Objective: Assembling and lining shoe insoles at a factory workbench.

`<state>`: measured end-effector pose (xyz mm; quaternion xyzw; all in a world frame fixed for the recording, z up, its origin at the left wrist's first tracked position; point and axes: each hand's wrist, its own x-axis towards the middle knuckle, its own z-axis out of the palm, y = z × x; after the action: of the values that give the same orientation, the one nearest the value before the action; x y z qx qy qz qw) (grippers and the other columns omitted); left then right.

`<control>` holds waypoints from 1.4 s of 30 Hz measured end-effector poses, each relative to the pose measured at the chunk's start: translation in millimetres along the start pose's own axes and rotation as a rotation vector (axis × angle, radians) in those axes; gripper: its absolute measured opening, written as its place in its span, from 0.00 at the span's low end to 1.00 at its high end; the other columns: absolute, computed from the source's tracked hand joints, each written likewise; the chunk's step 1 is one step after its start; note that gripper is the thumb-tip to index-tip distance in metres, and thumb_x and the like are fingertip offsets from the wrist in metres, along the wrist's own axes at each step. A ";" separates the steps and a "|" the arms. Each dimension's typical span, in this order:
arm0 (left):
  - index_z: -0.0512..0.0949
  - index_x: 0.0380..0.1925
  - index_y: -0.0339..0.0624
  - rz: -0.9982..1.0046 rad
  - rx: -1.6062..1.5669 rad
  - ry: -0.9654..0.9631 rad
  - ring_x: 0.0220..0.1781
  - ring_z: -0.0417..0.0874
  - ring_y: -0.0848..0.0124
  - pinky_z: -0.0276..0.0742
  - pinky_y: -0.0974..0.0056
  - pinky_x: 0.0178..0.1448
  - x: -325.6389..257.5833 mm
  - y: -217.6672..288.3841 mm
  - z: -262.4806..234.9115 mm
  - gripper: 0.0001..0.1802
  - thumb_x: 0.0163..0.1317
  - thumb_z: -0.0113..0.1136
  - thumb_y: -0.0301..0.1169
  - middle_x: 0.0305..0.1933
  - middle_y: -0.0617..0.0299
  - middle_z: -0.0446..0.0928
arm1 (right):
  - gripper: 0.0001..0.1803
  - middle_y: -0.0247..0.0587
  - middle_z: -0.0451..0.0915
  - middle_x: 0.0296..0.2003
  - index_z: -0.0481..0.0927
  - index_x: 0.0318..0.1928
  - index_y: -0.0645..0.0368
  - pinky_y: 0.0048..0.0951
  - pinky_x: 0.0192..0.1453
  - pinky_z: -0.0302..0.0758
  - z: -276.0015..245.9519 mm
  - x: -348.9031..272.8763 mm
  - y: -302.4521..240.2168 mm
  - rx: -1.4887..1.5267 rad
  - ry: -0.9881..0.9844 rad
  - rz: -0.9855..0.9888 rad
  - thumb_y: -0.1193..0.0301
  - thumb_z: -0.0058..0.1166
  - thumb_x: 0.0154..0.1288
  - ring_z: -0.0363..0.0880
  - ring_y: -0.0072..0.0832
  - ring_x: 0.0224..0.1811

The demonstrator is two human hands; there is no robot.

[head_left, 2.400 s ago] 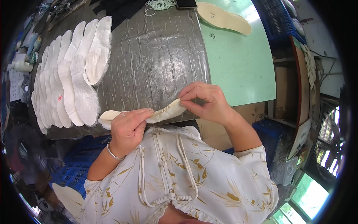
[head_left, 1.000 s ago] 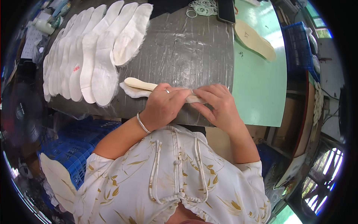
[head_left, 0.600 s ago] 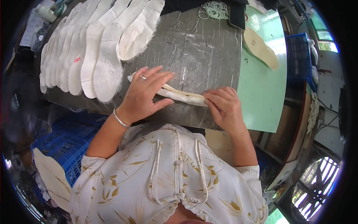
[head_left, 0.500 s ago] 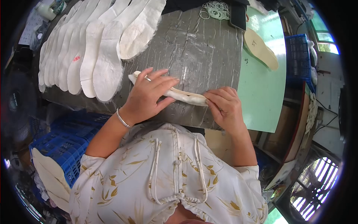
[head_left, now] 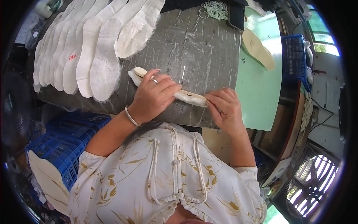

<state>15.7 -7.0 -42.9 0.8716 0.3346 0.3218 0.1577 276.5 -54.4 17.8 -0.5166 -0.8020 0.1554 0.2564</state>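
Observation:
A white fleece insole (head_left: 190, 98) with a cream layer along its upper side stretches between my hands, close above the near part of the dark table. My left hand (head_left: 153, 93), with a ring and a bracelet, grips its middle-left part, fingers over the top and thumb hidden behind them. Past those fingers, the rounded cream end (head_left: 140, 71) and white fluff stick out. My right hand (head_left: 225, 108) pinches the other end between thumb and fingers. To the left lie several white fleece insoles (head_left: 106, 59) in an overlapping row.
The dark, wrinkled table covering (head_left: 209, 48) meets a green mat (head_left: 257, 97) on the right, where a cream insole (head_left: 257, 49) lies. Pale rubber bands (head_left: 215, 10) and a dark phone (head_left: 236, 16) sit at the back. Blue crates (head_left: 71, 145) stand lower left, another (head_left: 293, 56) at right.
My left hand has slid slightly right along the insole, and its fingers have curled closer round it. More of the cream end shows at the left. The right hand keeps its pinch.

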 end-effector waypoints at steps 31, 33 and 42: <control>0.78 0.50 0.47 0.031 0.055 -0.048 0.71 0.76 0.60 0.63 0.46 0.75 -8.9 -14.5 -39.7 0.25 0.51 0.78 0.33 0.62 0.62 0.80 | 0.10 0.37 0.86 0.37 0.86 0.44 0.59 0.39 0.53 0.74 14.7 19.5 -12.3 -0.159 -0.143 -0.063 0.74 0.66 0.61 0.82 0.37 0.39; 0.78 0.48 0.48 0.047 0.130 0.005 0.69 0.77 0.59 0.64 0.47 0.74 -11.3 -13.5 -40.5 0.25 0.51 0.79 0.35 0.60 0.62 0.80 | 0.10 0.37 0.86 0.37 0.87 0.43 0.59 0.39 0.53 0.74 13.5 18.0 -12.2 -0.152 -0.128 -0.060 0.74 0.66 0.61 0.82 0.37 0.39; 0.82 0.36 0.46 -0.027 0.095 0.003 0.72 0.75 0.58 0.64 0.46 0.73 -17.5 -5.9 -28.2 0.12 0.52 0.72 0.25 0.62 0.62 0.81 | 0.11 0.37 0.84 0.35 0.86 0.46 0.58 0.39 0.52 0.74 15.4 20.6 -11.2 -0.149 -0.143 -0.044 0.74 0.64 0.62 0.81 0.37 0.38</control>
<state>-15.9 -13.1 -32.9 0.8730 0.3613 0.3047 0.1202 252.4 -40.1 16.1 -0.5039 -0.8389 0.1262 0.1627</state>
